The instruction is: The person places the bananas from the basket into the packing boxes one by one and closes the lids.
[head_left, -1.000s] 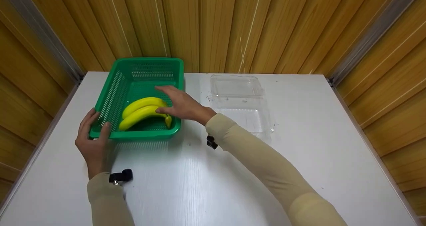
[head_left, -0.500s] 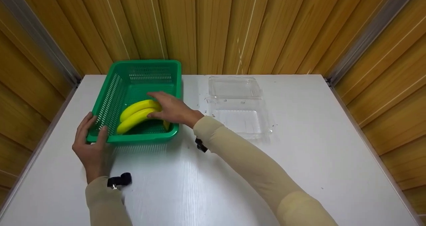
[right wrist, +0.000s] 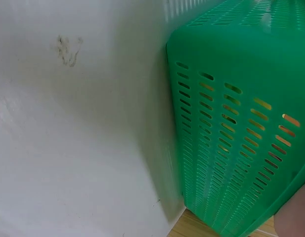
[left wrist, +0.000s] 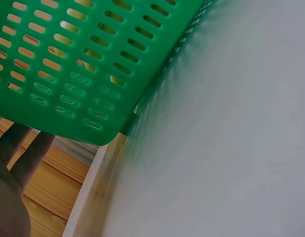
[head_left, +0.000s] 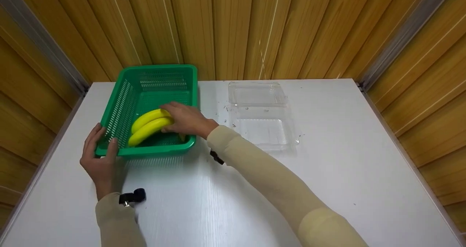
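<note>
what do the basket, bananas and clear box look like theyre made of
The basket: probably moulded plastic, slightly shiny, going by its smooth rim and regular slots.
The bananas: perhaps plastic or foam imitations, smooth and evenly yellow, though possibly real.
The clear box: most likely thin, glossy plastic; the table shows through and its edges catch light.

In the head view, the right hand (head_left: 187,119) covered the stem end of the bananas (head_left: 148,126), and the bottom edge cut off both sleeves (head_left: 122,227). Both wrist views cropped the green basket (left wrist: 68,124); the right showed only a sliver of hand.
</note>
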Action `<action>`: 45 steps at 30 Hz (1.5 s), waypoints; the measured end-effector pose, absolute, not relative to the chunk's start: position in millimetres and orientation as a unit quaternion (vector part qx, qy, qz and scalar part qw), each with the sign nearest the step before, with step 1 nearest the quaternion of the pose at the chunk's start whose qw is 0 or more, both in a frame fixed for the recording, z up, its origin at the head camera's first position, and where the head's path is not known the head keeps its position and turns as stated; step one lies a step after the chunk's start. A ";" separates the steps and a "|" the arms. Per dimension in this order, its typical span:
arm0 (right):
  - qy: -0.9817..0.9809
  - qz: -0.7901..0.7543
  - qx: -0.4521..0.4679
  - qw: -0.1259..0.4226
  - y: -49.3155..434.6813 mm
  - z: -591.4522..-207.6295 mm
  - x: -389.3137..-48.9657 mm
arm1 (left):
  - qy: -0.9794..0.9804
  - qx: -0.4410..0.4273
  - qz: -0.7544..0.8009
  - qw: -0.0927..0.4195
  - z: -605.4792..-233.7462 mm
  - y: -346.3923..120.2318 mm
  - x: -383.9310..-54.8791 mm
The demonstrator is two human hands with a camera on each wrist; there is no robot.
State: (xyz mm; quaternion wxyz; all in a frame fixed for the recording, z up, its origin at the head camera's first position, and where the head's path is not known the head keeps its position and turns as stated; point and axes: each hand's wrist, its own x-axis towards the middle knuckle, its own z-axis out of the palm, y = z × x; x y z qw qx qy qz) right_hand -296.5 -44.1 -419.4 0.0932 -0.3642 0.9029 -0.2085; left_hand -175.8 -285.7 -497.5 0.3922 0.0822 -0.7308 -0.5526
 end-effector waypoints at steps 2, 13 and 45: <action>0.907 -0.204 -0.358 0.089 -42.6 -419.0 -297.9 | -0.731 0.080 -0.552 0.393 -503.6 -288.1 -181.6; 0.919 -0.164 -0.349 0.082 -42.2 -420.9 -296.8 | -0.723 0.074 -0.566 0.389 -496.8 -277.0 -177.2; 0.897 -0.273 -0.346 0.041 -45.9 -425.7 -297.4 | -0.722 0.094 -0.568 0.385 -480.3 -273.7 -165.3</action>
